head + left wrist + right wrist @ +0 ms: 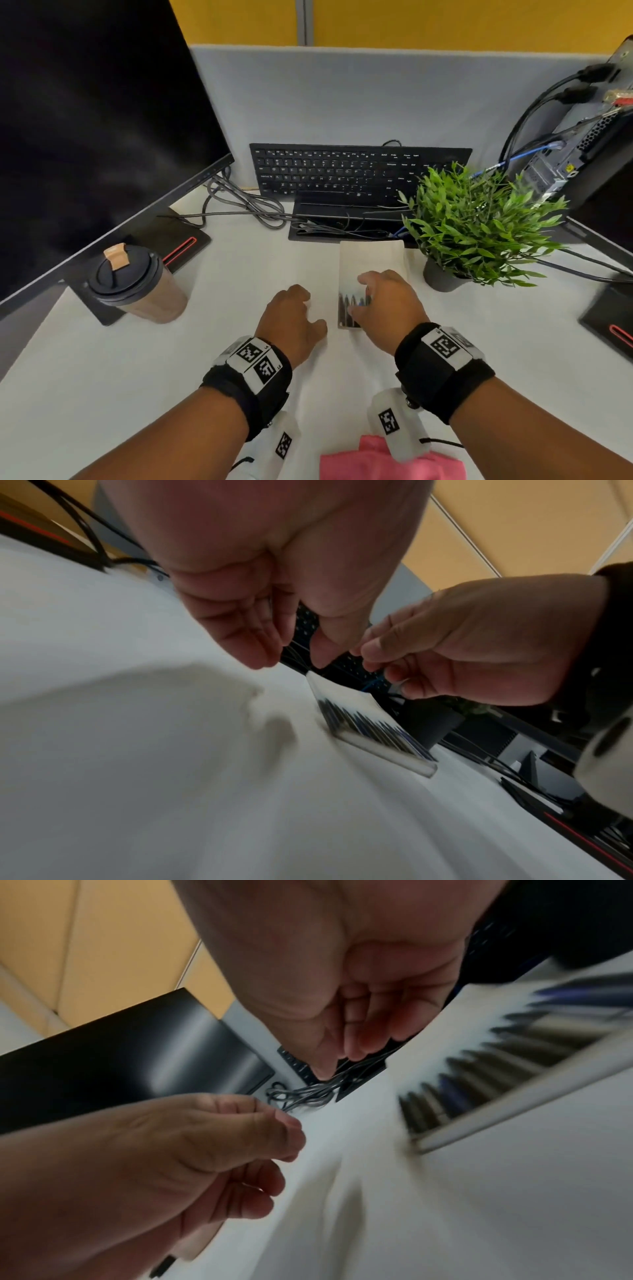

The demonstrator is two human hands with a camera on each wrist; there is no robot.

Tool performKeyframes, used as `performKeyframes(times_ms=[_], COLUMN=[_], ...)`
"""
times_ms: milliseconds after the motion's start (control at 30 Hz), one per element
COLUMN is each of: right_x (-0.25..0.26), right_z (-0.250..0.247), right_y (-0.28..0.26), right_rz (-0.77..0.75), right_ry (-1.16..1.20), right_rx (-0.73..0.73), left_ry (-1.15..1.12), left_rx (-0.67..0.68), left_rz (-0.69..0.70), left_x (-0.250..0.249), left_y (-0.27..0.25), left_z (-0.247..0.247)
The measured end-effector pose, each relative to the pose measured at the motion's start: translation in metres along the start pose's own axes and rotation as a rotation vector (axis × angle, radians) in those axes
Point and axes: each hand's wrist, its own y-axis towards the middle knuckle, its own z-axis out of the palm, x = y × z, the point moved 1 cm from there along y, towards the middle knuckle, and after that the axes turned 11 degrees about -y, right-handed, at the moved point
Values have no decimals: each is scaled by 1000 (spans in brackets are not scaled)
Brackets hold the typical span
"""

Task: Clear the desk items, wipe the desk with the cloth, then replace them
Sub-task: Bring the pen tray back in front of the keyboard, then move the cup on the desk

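Note:
A clear flat case (pixel 371 260) of dark pens lies lengthwise on the white desk (pixel 171 377), in front of the keyboard. My right hand (pixel 383 301) hovers over its near right part with fingers loosely curled; the right wrist view shows those fingers (pixel 356 1039) hanging free, with the case (pixel 496 1069) beside them. My left hand (pixel 294 315) hangs just left of the case, loosely curled and holding nothing. In the left wrist view the case (pixel 369 726) rests flat on the desk below both hands. A pink cloth (pixel 387 462) lies at the desk's near edge.
A lidded coffee cup (pixel 137 284) stands at the left by the monitor (pixel 85 137) base. A potted green plant (pixel 479 222) is right of the case. The black keyboard (pixel 342 171) leans on the partition behind loose cables (pixel 246 205). A computer box (pixel 582 144) stands far right.

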Motion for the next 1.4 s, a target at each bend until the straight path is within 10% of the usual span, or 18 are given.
performKeyframes(times_ms=[267, 633, 1400], right_x=[108, 219, 206], right_z=[21, 64, 59], right_y=[6, 20, 40], right_rz=[-299, -337, -254], right_ry=[91, 237, 418], right_rx=[102, 236, 183], left_ry=[-119, -278, -531], left_rx=[-227, -496, -104], left_rz=[-45, -324, 9], left_x=[57, 154, 120], left_y=[-36, -41, 23], left_z=[-82, -173, -166])
